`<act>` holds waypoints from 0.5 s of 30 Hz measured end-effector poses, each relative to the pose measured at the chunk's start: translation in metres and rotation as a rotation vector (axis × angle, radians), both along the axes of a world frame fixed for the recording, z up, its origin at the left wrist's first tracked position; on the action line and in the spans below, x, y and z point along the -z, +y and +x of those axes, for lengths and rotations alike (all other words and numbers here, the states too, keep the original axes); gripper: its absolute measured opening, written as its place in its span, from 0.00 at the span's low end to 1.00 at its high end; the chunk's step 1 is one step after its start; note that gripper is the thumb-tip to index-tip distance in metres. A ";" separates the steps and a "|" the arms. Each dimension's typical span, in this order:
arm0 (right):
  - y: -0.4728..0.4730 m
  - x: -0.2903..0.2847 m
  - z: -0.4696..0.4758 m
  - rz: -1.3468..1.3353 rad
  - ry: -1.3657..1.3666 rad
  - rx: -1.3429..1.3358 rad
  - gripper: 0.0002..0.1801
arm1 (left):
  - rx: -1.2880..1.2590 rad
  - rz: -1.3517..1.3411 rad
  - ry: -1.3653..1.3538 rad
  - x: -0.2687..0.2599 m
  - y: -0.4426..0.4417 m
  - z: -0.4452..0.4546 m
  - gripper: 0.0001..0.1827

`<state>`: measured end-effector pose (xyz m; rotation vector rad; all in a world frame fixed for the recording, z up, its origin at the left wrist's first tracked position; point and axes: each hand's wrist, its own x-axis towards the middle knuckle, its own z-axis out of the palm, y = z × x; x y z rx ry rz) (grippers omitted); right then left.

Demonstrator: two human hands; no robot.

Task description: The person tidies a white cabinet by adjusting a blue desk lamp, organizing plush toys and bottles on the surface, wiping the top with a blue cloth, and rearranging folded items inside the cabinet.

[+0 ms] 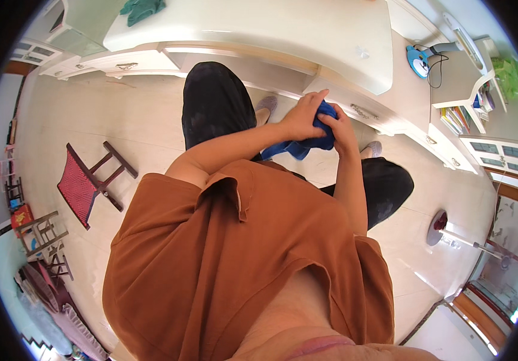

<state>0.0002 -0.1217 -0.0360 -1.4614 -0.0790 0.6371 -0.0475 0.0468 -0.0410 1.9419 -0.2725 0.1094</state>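
Note:
A bunched piece of dark blue cloth is gripped between my two hands, above the floor in front of a white desk. My left hand wraps it from the left, fingers pointing up toward the desk edge. On the other side my right hand holds it with the thumb pressed over the top. A looser blue fold hangs below toward my lap. The cloth's exact shape is hidden by my fingers.
A green cloth lies on the desktop. A blue animal-faced lamp base with a cord stands right, near a shelf with books. A red-seated folding stool is left on the floor; a round-based stand is right.

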 end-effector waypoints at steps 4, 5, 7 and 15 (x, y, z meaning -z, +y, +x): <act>0.060 -0.012 -0.029 0.003 -0.060 0.000 0.25 | -0.110 -0.115 0.080 0.008 0.062 -0.018 0.38; 0.073 -0.016 -0.034 -0.029 -0.096 -0.029 0.28 | -0.134 -0.205 0.132 0.009 0.075 -0.025 0.36; 0.101 -0.020 -0.050 0.027 -0.155 0.001 0.35 | -0.199 -0.378 0.236 0.004 0.104 -0.041 0.33; 0.186 0.003 -0.100 0.189 -0.062 -0.175 0.43 | -0.408 -0.685 0.437 -0.024 0.185 -0.095 0.22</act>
